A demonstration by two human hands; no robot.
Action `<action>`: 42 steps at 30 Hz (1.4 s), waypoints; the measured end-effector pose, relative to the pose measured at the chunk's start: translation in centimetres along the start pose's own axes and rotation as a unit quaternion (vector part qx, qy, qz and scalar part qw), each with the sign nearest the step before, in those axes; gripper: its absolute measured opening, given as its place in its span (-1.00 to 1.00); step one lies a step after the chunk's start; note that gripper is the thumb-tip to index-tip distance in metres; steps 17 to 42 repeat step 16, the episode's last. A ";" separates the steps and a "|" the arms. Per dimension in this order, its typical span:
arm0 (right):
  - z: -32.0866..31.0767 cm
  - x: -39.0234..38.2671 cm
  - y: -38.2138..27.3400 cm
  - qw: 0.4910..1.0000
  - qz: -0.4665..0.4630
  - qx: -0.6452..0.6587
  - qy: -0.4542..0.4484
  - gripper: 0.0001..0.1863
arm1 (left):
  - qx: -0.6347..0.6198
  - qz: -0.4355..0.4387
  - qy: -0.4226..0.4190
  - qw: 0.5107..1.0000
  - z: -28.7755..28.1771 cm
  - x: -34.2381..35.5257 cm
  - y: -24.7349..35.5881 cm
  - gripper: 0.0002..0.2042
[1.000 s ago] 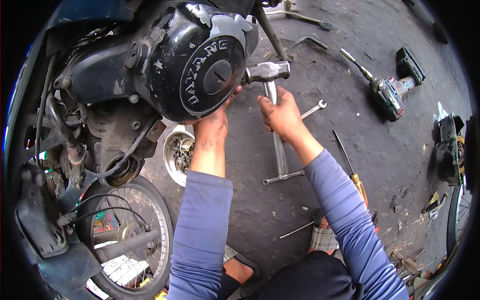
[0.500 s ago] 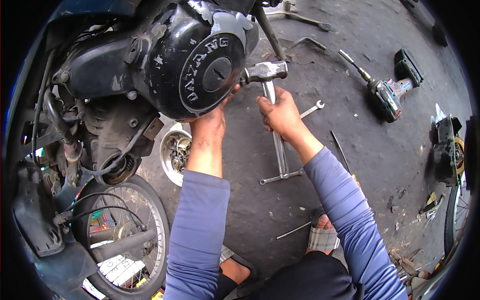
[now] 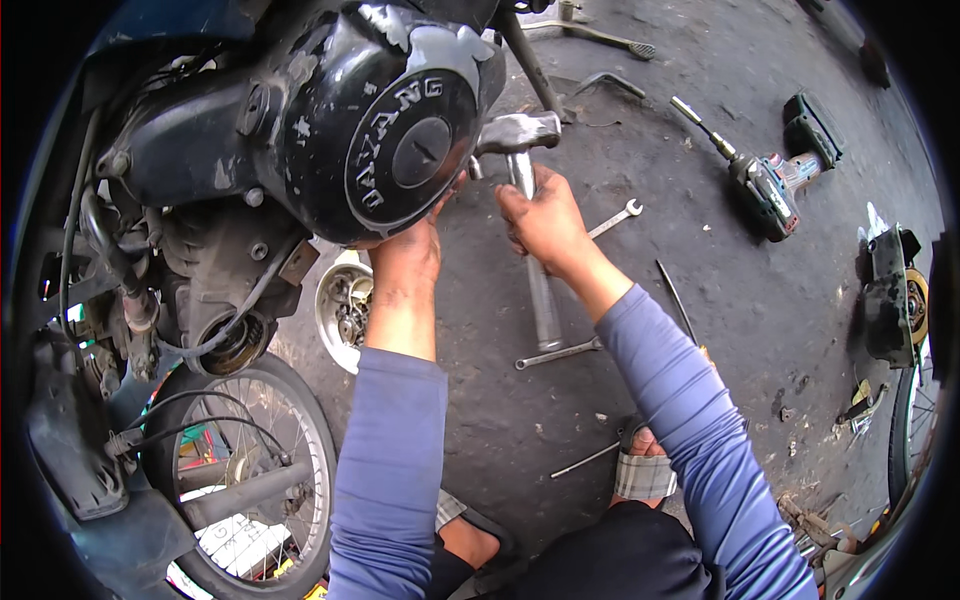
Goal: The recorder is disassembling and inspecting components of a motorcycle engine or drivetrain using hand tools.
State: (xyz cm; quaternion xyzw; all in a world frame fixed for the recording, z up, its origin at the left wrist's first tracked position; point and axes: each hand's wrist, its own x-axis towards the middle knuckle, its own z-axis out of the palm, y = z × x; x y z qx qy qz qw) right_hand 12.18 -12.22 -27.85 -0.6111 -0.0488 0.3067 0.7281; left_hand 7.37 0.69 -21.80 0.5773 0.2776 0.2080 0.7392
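My right hand is closed round the metal handle of a hammer, just below its head. The head is beside the right edge of a large, round black engine cover with chipped paint; whether they touch I cannot tell. My left hand grips that cover from below, its fingers curling behind the lower right rim and mostly hidden. A small shiny metal end shows between the left fingertips and the hammer head. Below the left hand's wrist, a white bowl of small metal parts rests on the ground.
Wrenches and thin rods lie right of the hammer. A cordless power driver with a long socket is farther right. A spoked wheel stands lower left. A black metal part sits by the right edge.
The hammer and my right hand have shifted slightly left and up, toward the engine cover. My left hand stays at the cover's lower rim. The whole view has moved a little.
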 end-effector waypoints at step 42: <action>-1.5 -2.9 1.3 0.992 0.100 0.035 0.062 -0.80 | -0.038 0.008 0.019 0.999 0.0 0.2 -0.2 -0.76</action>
